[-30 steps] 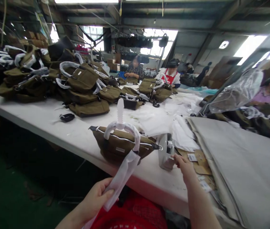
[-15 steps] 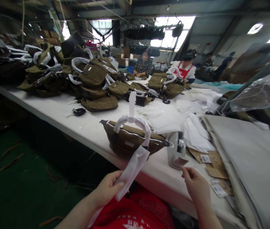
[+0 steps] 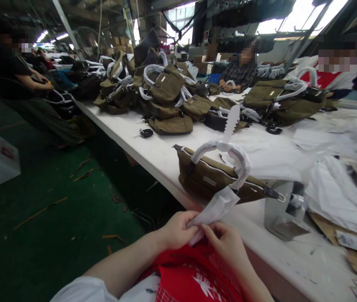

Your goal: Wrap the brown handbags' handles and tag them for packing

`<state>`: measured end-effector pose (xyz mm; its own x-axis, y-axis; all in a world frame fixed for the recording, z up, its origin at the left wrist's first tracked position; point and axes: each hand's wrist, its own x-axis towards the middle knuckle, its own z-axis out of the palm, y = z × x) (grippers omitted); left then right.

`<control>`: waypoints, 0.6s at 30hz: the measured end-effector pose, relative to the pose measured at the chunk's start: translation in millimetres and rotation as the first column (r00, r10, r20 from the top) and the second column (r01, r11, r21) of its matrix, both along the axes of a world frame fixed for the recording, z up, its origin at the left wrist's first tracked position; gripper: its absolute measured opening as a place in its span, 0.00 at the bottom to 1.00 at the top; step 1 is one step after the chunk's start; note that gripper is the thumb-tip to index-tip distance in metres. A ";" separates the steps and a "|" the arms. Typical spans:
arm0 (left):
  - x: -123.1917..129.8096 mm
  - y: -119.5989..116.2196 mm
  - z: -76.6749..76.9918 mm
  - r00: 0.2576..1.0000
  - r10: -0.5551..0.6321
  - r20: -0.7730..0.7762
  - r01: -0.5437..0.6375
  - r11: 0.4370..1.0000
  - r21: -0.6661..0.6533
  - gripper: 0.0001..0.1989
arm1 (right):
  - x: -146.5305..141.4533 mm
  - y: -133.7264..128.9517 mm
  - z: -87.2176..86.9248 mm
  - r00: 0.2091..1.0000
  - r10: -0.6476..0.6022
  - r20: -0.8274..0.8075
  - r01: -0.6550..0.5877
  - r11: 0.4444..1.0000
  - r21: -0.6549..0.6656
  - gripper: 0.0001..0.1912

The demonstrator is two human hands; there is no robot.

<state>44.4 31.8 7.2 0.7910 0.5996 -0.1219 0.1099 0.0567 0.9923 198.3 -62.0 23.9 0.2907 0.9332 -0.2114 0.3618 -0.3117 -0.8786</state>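
Note:
An olive-green handbag stands at the table's near edge, its handle wrapped in white paper. A notched white strip sticks up from the handle's top. From the handle's near end a strip of white wrapping paper runs down toward me. My left hand is closed on this paper, fingers pinched round it. Against the paper's lower end, my right hand is pinched too, beside the left. A tape dispenser stands right of the bag. Whether tape is between my right fingertips is too small to tell.
Olive bags with wrapped handles are heaped along the white table. White paper sheets and brown card pieces lie at right. Co-workers sit across the table; another person stands at far left. Scraps lie on the green floor.
My right hand has moved left from beside the tape dispenser to the paper strip, meeting my left hand. The view has turned left, bringing a standing person into sight.

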 end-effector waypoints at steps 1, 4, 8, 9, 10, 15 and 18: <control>-0.1 0.0 -0.2 1.000 0.012 0.000 -0.012 1.000 0.007 0.17 | 1.7 1.9 -2.8 1.000 -0.007 0.009 0.007 1.000 -0.027 0.24; 1.3 -0.5 -0.6 0.999 0.051 -0.014 -0.051 0.998 0.021 0.18 | 6.1 3.0 -8.2 0.998 -0.010 0.059 0.014 0.997 -0.073 0.25; 5.1 -3.4 2.1 0.987 0.155 -0.037 -0.158 0.982 -0.102 0.24 | 7.8 -1.8 -18.1 0.996 -0.037 0.082 0.044 0.996 -0.082 0.27; 5.9 -4.2 2.7 0.987 0.161 -0.014 -0.160 0.966 -0.202 0.26 | 7.7 -3.2 -21.9 0.998 -0.045 0.046 0.048 0.997 -0.053 0.28; 6.8 -4.7 3.0 0.988 0.153 0.022 -0.138 0.939 -0.315 0.28 | 7.5 -4.3 -25.9 0.999 -0.046 0.007 0.046 0.999 0.001 0.29; 14.5 -2.6 -2.1 0.994 0.008 0.109 0.077 0.655 -0.751 0.27 | 10.9 -3.9 -38.7 0.998 0.061 -0.007 -0.057 0.968 0.243 0.28; 20.9 -0.5 -5.1 0.988 -0.156 0.000 0.085 0.533 -0.842 0.32 | 19.7 -3.8 -38.5 0.995 0.081 0.053 -0.092 0.961 0.262 0.26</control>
<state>65.3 31.3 2.1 0.8160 0.0949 -0.5702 0.2437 0.8380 0.4883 218.1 -65.9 -14.6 0.2098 0.9761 0.0566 0.4150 -0.0365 -0.9091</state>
